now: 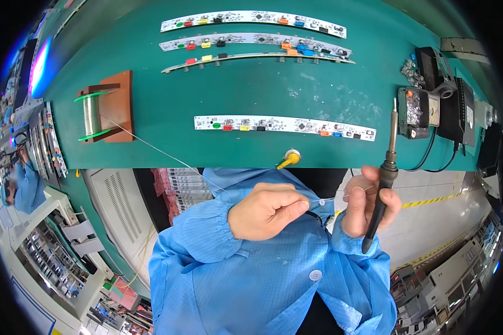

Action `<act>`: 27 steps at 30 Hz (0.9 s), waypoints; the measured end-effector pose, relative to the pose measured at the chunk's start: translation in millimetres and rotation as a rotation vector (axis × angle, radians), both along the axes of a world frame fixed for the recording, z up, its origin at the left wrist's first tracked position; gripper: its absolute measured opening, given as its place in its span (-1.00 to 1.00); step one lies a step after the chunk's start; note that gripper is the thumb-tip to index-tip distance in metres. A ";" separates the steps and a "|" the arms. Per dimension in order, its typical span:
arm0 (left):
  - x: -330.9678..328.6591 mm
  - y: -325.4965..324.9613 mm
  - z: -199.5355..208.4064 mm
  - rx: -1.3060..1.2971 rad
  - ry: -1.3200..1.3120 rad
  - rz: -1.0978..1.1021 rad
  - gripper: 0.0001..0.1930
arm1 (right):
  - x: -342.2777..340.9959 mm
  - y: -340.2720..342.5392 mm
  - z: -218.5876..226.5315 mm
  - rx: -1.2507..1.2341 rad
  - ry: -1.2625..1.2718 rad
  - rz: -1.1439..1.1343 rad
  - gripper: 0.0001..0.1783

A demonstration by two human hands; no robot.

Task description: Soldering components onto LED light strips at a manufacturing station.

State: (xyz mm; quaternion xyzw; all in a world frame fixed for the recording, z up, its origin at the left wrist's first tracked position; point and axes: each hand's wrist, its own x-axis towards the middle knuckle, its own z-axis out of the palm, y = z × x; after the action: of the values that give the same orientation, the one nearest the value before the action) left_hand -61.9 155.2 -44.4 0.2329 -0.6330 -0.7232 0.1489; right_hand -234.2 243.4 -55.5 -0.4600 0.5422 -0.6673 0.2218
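We look down from the wearer's head, through the left one of two wide fisheye cameras worn side by side; our view is upright and unmirrored, facing steeply downward, with the desk [235, 89] across its upper part and the blue coat [285, 279] close below us; the left hand [268, 212] falls near the middle, the right hand [356, 213] to its right; we take in the floor [416, 229] beyond; straight edges bend toward the dark rim.

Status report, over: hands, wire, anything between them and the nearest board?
Left hand pinching solder wire. Right hand gripping soldering iron, wire running there too. Yellow knob at table edge, between hands and nearest circuit board.
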 end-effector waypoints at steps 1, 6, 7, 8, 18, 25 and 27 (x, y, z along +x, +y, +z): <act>-2.8 2.9 -2.3 -0.027 0.014 0.057 -0.89 | 0.8 1.1 -2.8 0.002 -0.001 -0.033 -0.51; -22.8 13.2 4.3 0.114 -0.025 0.209 -0.96 | 2.0 3.4 -5.7 0.094 0.170 0.206 -0.46; -24.6 13.7 3.5 0.179 -0.024 0.229 -0.97 | 1.7 5.7 -8.6 0.087 0.089 0.174 -0.44; -26.2 13.9 2.6 0.244 -0.023 0.250 -0.97 | 1.1 7.4 -11.4 0.079 0.007 0.141 -0.43; -24.9 -22.3 -3.4 -0.456 -0.144 0.496 -0.86 | -46.7 -12.5 12.5 0.050 0.624 0.034 -0.66; -37.5 -33.5 -18.6 -0.580 -0.155 0.543 -0.87 | -20.2 -18.2 23.4 0.046 0.702 -0.024 -0.82; -39.3 -33.4 -21.5 -0.563 -0.155 0.538 -0.86 | -17.5 -18.4 22.7 0.096 0.765 0.054 -0.85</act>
State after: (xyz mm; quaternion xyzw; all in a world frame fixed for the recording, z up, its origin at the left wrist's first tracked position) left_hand -101.2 121.8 -65.9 0.3943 -0.7322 -0.4369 0.3427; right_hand -251.6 225.0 -32.8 -0.6789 0.6042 -0.4151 0.0422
